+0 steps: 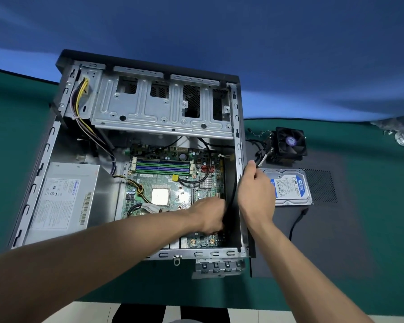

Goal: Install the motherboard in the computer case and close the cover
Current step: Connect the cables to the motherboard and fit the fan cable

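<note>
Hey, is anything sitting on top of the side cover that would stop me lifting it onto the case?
Yes. The hard drive and the cooler fan both rest on the side cover, right of the case. A black cable also lies across it.

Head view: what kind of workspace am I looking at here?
Probably a staged PC repair or assembly bench, not a home desk: an open grey metal computer case lies on a green cloth-covered table, with a loose black cooling fan and a blue-labelled hard drive beside it, against a plain blue backdrop.
</note>
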